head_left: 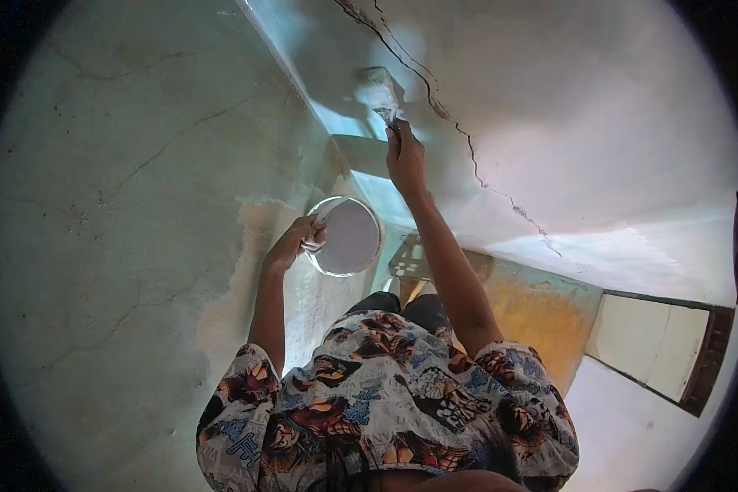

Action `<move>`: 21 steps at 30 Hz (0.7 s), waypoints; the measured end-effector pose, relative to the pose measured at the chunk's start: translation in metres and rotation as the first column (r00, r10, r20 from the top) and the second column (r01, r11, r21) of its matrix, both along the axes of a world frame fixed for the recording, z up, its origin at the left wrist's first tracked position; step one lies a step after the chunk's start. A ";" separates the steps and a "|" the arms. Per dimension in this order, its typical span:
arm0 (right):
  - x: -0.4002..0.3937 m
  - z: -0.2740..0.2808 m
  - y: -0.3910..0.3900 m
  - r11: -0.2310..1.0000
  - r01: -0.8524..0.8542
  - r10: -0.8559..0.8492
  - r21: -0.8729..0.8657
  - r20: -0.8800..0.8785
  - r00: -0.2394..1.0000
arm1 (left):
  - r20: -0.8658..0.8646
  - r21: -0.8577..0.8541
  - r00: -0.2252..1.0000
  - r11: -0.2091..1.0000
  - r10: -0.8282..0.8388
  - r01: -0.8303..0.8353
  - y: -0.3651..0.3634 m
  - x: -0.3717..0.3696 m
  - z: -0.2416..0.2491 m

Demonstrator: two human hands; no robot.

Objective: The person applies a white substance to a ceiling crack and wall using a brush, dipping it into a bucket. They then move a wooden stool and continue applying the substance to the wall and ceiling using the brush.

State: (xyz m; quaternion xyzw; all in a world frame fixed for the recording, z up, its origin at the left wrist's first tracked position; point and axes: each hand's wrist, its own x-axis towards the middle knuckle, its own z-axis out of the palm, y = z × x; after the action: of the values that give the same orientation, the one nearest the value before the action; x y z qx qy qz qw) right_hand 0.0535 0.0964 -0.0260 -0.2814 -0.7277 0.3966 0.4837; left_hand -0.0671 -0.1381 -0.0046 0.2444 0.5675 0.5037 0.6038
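My right hand (404,160) is wrapped round the handle of a wide paintbrush (379,88) smeared with white paint. The bristles are up against the wall (541,107), or very close to it, left of a long dark crack (435,102). Lower down, my left hand (297,244) grips the rim of a round white bucket (380,246). Pale greyish-white paint (348,238) shows inside the bucket, and some is smeared on my left fingers.
A greenish wall (139,164) with fine cracks and a bare, peeled patch (230,295) lies to the left. Below are a worn wooden surface (408,256) near my feet and a yellow-orange panel (533,320). A dark-framed opening (656,340) is at right.
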 end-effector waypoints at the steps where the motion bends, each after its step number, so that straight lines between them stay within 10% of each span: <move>1: 0.000 -0.014 -0.003 0.999 0.020 -0.016 -0.040 0.081 0.997 | 0.001 -0.007 1.000 1.000 -0.008 0.008 -0.001 -0.001 0.000; 10: 0.030 -0.160 -0.070 0.920 0.244 -0.154 -0.305 0.290 0.944 | -0.044 -0.021 0.999 1.000 -0.005 0.004 -0.009 -0.001 -0.008; 21: 0.048 -0.098 -0.061 0.955 0.130 -0.122 -0.268 0.047 0.991 | -0.009 0.033 0.992 0.991 -0.129 0.130 -0.005 -0.008 -0.018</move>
State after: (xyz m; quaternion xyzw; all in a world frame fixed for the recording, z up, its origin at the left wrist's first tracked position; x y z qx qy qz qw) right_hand 0.1015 0.0352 -0.1236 -0.3964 -0.6546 0.4563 0.4541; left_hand -0.0755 -0.1429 -0.0228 0.2924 0.5441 0.4720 0.6290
